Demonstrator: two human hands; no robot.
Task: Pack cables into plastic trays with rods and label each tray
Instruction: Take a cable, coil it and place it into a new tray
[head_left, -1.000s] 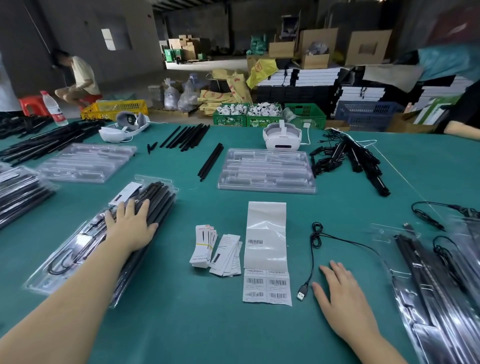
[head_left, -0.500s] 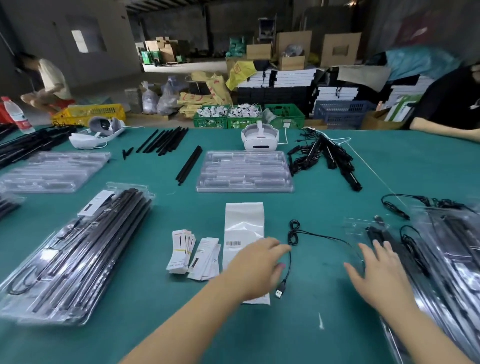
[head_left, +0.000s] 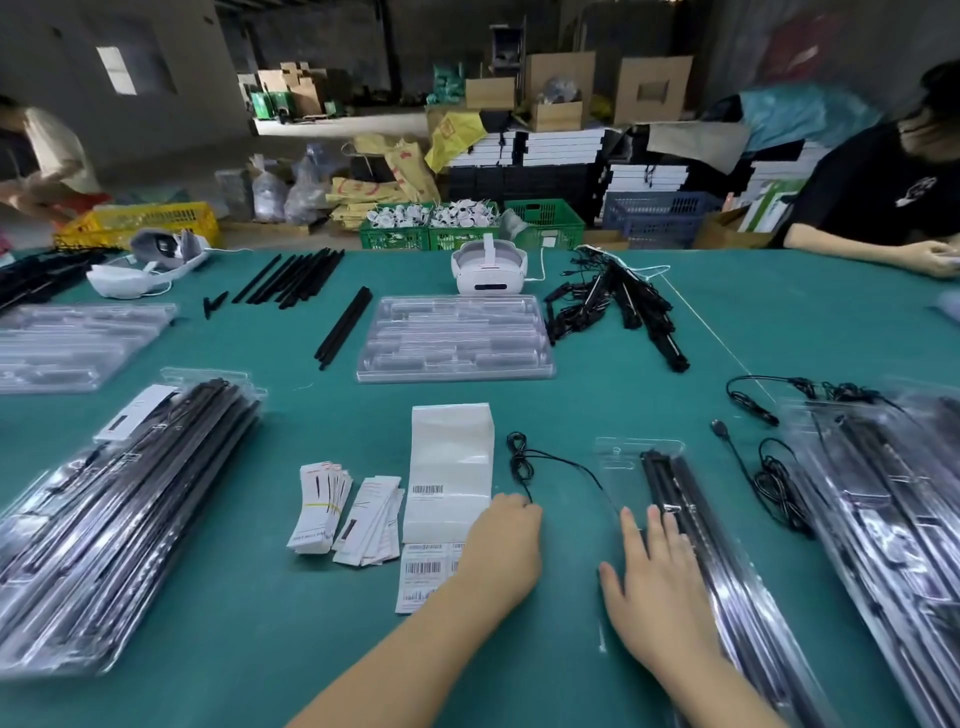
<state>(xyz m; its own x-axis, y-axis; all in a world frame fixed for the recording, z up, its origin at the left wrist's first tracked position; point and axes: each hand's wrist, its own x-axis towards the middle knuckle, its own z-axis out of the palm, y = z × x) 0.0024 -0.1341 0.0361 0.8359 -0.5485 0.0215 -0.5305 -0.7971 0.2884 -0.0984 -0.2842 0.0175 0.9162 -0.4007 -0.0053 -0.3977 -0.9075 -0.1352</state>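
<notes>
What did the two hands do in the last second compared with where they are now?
The left hand left the packed stack of trays on the left and crossed to the black cable by the label strip, fingers curled at the cable's near end. The right hand moved off the green table onto a rod-filled tray, fingers flat. Label cards and the empty tray stack stayed put.

Green table (head_left: 649, 332): trays (head_left: 454, 338), labels (head_left: 451, 467), cable (head_left: 550, 460).

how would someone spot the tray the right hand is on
On the green table, look near the front edge, right of the barcode label strip. The clear plastic tray of black rods lies singly under the right hand, unlike the stacked trays further right.
</notes>
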